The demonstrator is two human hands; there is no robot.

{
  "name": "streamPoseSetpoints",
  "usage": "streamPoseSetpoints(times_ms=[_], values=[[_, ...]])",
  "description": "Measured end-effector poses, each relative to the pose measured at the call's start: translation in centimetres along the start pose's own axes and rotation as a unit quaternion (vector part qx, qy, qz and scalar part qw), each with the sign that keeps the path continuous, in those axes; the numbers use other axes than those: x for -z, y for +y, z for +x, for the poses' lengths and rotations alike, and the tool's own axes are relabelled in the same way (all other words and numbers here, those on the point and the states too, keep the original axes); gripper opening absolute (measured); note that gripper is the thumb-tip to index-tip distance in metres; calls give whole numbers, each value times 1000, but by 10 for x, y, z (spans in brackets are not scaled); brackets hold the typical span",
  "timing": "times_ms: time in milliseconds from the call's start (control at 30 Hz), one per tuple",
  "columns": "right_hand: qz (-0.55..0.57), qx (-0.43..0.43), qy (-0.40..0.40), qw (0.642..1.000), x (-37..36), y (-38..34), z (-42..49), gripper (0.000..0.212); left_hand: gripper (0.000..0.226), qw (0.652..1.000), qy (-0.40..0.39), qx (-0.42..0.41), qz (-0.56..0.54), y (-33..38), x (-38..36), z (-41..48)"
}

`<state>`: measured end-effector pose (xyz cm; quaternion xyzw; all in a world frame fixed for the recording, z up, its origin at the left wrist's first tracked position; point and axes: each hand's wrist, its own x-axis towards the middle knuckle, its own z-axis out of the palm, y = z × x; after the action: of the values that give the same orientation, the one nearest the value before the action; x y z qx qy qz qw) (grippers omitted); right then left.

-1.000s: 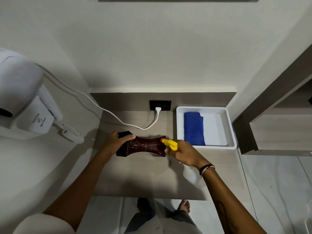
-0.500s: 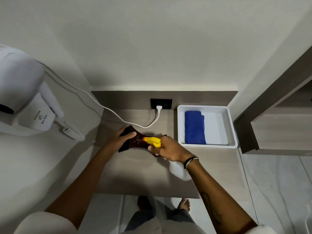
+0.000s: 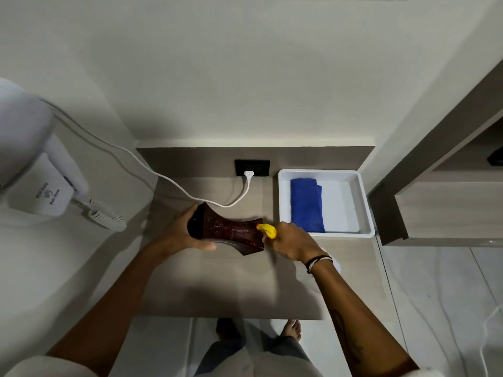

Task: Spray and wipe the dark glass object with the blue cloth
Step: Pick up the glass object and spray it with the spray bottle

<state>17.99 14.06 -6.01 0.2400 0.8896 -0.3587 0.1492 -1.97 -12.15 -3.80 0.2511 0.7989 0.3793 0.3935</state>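
A dark red glass object (image 3: pixel 228 231) with flared ends lies sideways above the wooden counter. My left hand (image 3: pixel 183 231) grips its wide left end. My right hand (image 3: pixel 292 242) holds a spray bottle whose yellow nozzle (image 3: pixel 267 230) points at the object's right end, almost touching it. The bottle's pale body (image 3: pixel 330 263) shows partly under my wrist. A folded blue cloth (image 3: pixel 307 204) lies in the white tray (image 3: pixel 363 202) to the right.
A white cable (image 3: pixel 174 183) runs from a wall-mounted hair dryer (image 3: pixel 40 186) across the counter's back to a black socket (image 3: pixel 252 167). A wooden shelf unit (image 3: pixel 446 210) stands at the right. The counter's front edge (image 3: pixel 231 318) is near my feet.
My right hand has pulled the sprayer back to the right, off the object's middle to its right end. My left hand has tilted the object so that its wide end faces up more.
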Motion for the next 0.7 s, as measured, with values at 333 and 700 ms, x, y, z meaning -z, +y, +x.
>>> streamPoseSetpoints(times_ms=[333, 700], values=[[110, 86, -13, 990, 10, -6, -10, 29, 68, 984, 146, 95, 35, 10, -4, 5], [108, 165, -25, 980, 1, -53, -15, 39, 91, 950, 174, 234, -108, 7, -8, 11]])
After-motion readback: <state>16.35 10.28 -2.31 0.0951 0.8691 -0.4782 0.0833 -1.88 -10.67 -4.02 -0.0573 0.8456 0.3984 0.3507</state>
